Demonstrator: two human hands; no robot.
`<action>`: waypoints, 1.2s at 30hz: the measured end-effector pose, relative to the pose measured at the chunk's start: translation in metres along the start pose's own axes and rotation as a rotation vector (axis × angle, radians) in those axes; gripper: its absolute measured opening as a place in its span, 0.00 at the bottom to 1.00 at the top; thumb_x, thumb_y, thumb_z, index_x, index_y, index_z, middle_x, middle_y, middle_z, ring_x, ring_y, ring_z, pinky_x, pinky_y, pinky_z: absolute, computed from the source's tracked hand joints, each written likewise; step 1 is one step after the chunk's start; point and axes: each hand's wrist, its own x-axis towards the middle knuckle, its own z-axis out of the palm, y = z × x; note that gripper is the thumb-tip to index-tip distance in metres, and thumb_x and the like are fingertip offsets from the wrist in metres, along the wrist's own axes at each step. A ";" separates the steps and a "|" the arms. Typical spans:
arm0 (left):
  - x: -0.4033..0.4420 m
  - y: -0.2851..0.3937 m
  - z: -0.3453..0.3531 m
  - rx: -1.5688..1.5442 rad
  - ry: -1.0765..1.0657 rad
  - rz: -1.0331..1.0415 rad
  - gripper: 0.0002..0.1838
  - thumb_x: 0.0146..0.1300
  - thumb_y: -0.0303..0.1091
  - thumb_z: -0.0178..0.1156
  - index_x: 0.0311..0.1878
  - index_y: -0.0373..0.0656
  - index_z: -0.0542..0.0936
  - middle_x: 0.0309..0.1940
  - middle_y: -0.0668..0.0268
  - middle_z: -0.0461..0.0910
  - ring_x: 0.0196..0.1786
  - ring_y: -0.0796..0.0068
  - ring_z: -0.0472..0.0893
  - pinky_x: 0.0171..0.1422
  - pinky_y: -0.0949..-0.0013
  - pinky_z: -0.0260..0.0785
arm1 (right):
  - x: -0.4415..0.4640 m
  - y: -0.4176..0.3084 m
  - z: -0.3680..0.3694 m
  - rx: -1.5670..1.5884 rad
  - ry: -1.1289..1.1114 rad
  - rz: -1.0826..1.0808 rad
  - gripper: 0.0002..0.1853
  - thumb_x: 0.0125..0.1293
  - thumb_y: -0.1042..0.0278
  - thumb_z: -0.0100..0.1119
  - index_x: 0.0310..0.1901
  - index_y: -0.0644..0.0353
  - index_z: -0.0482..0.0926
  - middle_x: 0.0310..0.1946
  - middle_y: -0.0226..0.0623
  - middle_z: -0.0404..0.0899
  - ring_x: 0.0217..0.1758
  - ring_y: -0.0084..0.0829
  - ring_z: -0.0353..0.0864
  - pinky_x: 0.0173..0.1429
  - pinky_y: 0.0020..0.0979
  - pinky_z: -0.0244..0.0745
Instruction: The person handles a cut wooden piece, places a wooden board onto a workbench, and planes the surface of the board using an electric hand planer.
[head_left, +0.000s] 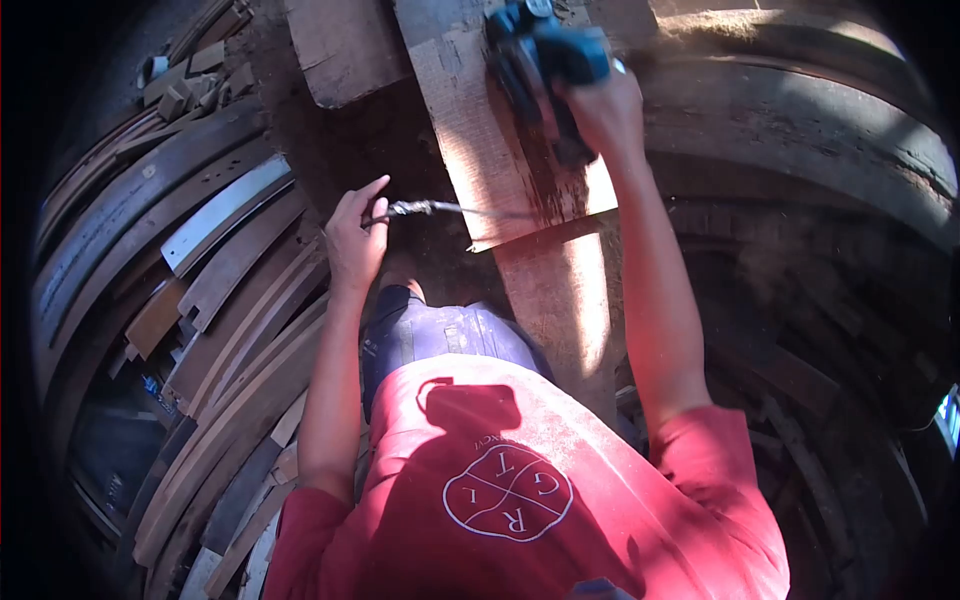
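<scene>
My right hand (pixel 605 110) is closed round the handle of a teal and black electric planer (pixel 560 60), slightly blurred. The planer rests on a wide wooden board (pixel 460 110), over its right part, and its underside is hidden. Off the board's left edge, my left hand (pixel 357 235) pinches a power cord (pixel 450 207) between thumb and fingers. A light-coloured wrapped section of the cord shows just beyond the fingers. From there the cord runs right, across the board's near end toward the planer.
Stacked wooden strips and planks (pixel 225 270) fill the left side. Long, thick timbers (pixel 800 120) lie at the right. Another board (pixel 350 50) is at the top, left of the planed one. A sunlit plank (pixel 560 300) extends below the board's near end.
</scene>
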 end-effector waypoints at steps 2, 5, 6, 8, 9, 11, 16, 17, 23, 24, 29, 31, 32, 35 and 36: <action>0.000 0.014 0.007 -0.024 -0.112 0.077 0.30 0.60 0.15 0.57 0.65 0.49 0.85 0.45 0.60 0.82 0.49 0.62 0.83 0.54 0.66 0.78 | -0.093 0.013 -0.035 0.083 -0.108 0.231 0.18 0.59 0.68 0.76 0.51 0.64 0.87 0.40 0.51 0.90 0.44 0.34 0.92 0.48 0.38 0.81; 0.014 0.049 0.033 0.229 -0.301 0.551 0.31 0.57 0.35 0.61 0.67 0.47 0.84 0.66 0.60 0.81 0.67 0.51 0.77 0.73 0.50 0.68 | -0.227 0.053 -0.066 0.242 -0.049 0.395 0.26 0.61 0.74 0.77 0.63 0.61 0.85 0.41 0.48 0.92 0.47 0.24 0.91 0.52 0.33 0.82; 0.012 0.052 0.054 0.260 -0.372 0.614 0.34 0.58 0.45 0.61 0.71 0.47 0.81 0.70 0.60 0.78 0.73 0.50 0.73 0.83 0.47 0.57 | -0.255 0.063 -0.070 0.289 -0.023 0.427 0.28 0.61 0.77 0.77 0.64 0.61 0.84 0.40 0.46 0.92 0.45 0.20 0.88 0.51 0.32 0.81; 0.030 0.086 0.072 0.359 -0.428 0.668 0.38 0.57 0.47 0.64 0.74 0.51 0.78 0.74 0.60 0.75 0.75 0.49 0.71 0.86 0.43 0.53 | -0.265 0.062 -0.078 0.261 -0.067 0.532 0.29 0.61 0.77 0.77 0.65 0.62 0.83 0.39 0.46 0.92 0.42 0.19 0.87 0.49 0.31 0.80; 0.035 0.084 0.076 0.359 -0.439 0.667 0.38 0.57 0.47 0.64 0.74 0.51 0.78 0.74 0.60 0.75 0.75 0.49 0.71 0.86 0.43 0.53 | -0.256 0.056 -0.078 0.263 -0.068 0.543 0.29 0.61 0.77 0.77 0.65 0.62 0.83 0.39 0.46 0.92 0.42 0.19 0.87 0.49 0.31 0.80; 0.048 0.079 0.084 0.475 -0.433 0.699 0.39 0.56 0.46 0.65 0.76 0.55 0.77 0.75 0.62 0.73 0.75 0.47 0.70 0.88 0.35 0.49 | -0.213 0.047 -0.067 0.206 -0.024 0.413 0.25 0.60 0.78 0.77 0.60 0.63 0.86 0.36 0.46 0.91 0.39 0.19 0.86 0.46 0.32 0.80; 0.044 0.081 0.088 0.495 -0.408 0.637 0.37 0.55 0.45 0.68 0.74 0.65 0.79 0.69 0.59 0.75 0.73 0.48 0.69 0.86 0.31 0.49 | -0.081 0.032 -0.041 0.163 0.026 0.239 0.13 0.56 0.72 0.76 0.44 0.60 0.89 0.35 0.52 0.88 0.40 0.51 0.91 0.46 0.43 0.80; 0.044 0.084 0.089 0.489 -0.387 0.601 0.37 0.55 0.45 0.69 0.73 0.66 0.80 0.68 0.58 0.75 0.72 0.48 0.69 0.85 0.31 0.50 | -0.053 0.035 -0.034 0.107 0.024 0.126 0.17 0.57 0.75 0.76 0.49 0.61 0.88 0.36 0.45 0.90 0.39 0.32 0.90 0.49 0.36 0.80; 0.046 0.084 0.097 0.520 -0.352 0.576 0.35 0.55 0.38 0.70 0.70 0.66 0.82 0.64 0.55 0.75 0.71 0.48 0.70 0.84 0.33 0.52 | 0.082 -0.001 -0.019 0.072 0.053 -0.035 0.21 0.63 0.70 0.61 0.57 0.41 0.86 0.46 0.55 0.88 0.52 0.57 0.88 0.57 0.49 0.83; 0.046 0.088 0.093 0.534 -0.349 0.590 0.35 0.55 0.38 0.70 0.70 0.66 0.82 0.64 0.55 0.75 0.71 0.48 0.70 0.84 0.33 0.52 | 0.092 0.000 -0.019 0.030 0.060 -0.042 0.21 0.63 0.70 0.60 0.57 0.42 0.85 0.47 0.54 0.88 0.53 0.57 0.88 0.57 0.49 0.83; 0.033 0.074 0.055 0.457 -0.388 0.606 0.33 0.53 0.32 0.68 0.67 0.54 0.82 0.63 0.53 0.76 0.73 0.48 0.69 0.87 0.39 0.52 | 0.027 0.038 -0.021 0.185 0.022 -0.026 0.13 0.60 0.62 0.69 0.44 0.57 0.89 0.38 0.54 0.88 0.46 0.59 0.88 0.48 0.50 0.83; 0.006 0.052 0.033 0.402 -0.397 0.483 0.35 0.48 0.24 0.66 0.65 0.51 0.84 0.65 0.57 0.77 0.73 0.46 0.72 0.85 0.43 0.58 | -0.052 0.032 -0.052 0.157 -0.056 0.092 0.15 0.59 0.70 0.74 0.48 0.59 0.87 0.39 0.53 0.89 0.44 0.54 0.89 0.51 0.43 0.81; -0.011 0.038 0.028 0.377 -0.352 0.404 0.34 0.47 0.24 0.67 0.63 0.52 0.85 0.64 0.59 0.79 0.73 0.46 0.72 0.82 0.45 0.64 | -0.094 0.034 -0.064 0.185 -0.075 0.203 0.15 0.59 0.74 0.74 0.48 0.60 0.87 0.38 0.50 0.89 0.42 0.46 0.91 0.50 0.42 0.80; -0.041 0.017 0.013 0.366 -0.263 0.270 0.28 0.50 0.23 0.68 0.58 0.50 0.87 0.60 0.62 0.81 0.69 0.52 0.76 0.72 0.49 0.71 | -0.224 0.074 -0.072 0.225 -0.029 0.402 0.22 0.59 0.76 0.75 0.58 0.58 0.87 0.43 0.54 0.89 0.49 0.49 0.92 0.53 0.38 0.82; -0.046 0.010 0.012 0.372 -0.265 0.219 0.26 0.50 0.22 0.66 0.56 0.49 0.88 0.58 0.62 0.81 0.68 0.52 0.76 0.72 0.49 0.72 | -0.237 0.064 -0.078 0.310 0.024 0.464 0.21 0.59 0.75 0.76 0.56 0.59 0.87 0.41 0.55 0.89 0.47 0.47 0.93 0.53 0.36 0.82</action>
